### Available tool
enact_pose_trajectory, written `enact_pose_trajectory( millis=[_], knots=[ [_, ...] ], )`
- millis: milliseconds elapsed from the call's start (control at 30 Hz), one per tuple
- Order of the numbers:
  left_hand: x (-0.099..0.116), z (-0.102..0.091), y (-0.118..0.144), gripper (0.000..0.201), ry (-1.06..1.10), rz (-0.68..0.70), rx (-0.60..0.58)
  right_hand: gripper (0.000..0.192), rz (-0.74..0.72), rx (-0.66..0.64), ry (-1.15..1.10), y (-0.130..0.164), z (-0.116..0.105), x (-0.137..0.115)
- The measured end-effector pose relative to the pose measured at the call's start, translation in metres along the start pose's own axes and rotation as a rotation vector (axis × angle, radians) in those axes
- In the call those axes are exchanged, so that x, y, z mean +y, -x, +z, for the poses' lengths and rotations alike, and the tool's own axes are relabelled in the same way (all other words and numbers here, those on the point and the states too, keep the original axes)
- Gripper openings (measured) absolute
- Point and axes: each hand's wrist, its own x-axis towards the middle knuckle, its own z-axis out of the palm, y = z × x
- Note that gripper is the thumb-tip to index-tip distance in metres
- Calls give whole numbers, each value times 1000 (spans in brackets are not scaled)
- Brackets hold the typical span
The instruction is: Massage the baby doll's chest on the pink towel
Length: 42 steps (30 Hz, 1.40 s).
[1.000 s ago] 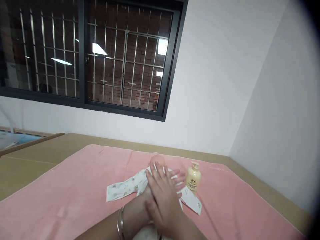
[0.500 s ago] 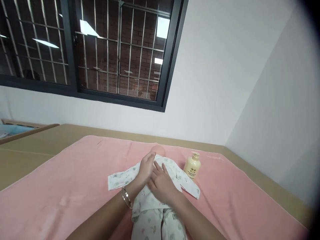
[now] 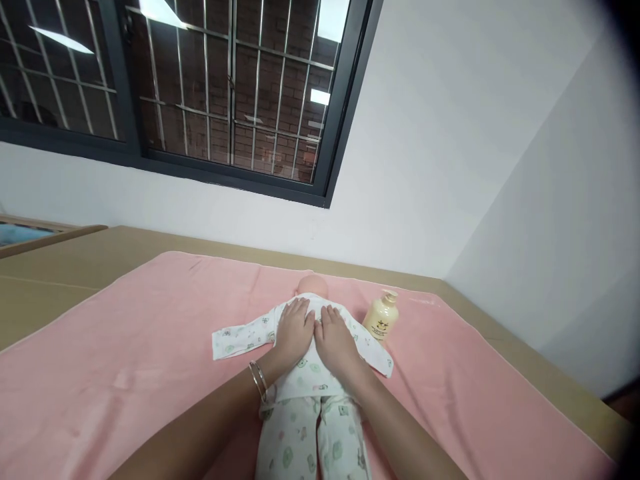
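Fingers (image 3: 295, 313) of both hands lie flat on doll's shirt (image 3: 305, 363).

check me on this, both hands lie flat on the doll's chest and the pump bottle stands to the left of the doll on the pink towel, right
Not quite. The pump bottle stands to the right of the doll, not the left, as the head view shows. The rest holds: left hand and right hand lie flat on its chest, and the bottle is on the pink towel.

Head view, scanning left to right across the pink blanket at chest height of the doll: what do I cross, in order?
Doll's outstretched sleeve → left hand → right hand → cream pump bottle, all on the pink blanket.
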Motion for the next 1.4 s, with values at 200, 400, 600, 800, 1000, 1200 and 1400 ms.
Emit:
enact_pose_trajectory(
  millis=[200,400,600,800,1000,1200,1400],
  knots=[
    [-5,-3,-7,40,-125,-16,-68,50,-101,-61,105,17,-15,-15],
    [9,-3,23,40,108,0,-11,58,-91,-36,-138,-14,2,22],
    [7,-7,21,38,168,-69,-24,58,-116,-15,-150,-18,5,28],
    [-12,-8,5,37,71,-31,41,44,-107,89,27,1,-8,-2],
    [-9,-4,16,36,34,15,48,48,-54,113,4,-2,2,-1],
    [5,-4,24,32,67,25,28,54,-48,88,-224,-16,12,19],
    [3,-7,10,40,-75,-15,-21,55,-35,83,-240,-15,16,18]
  ],
)
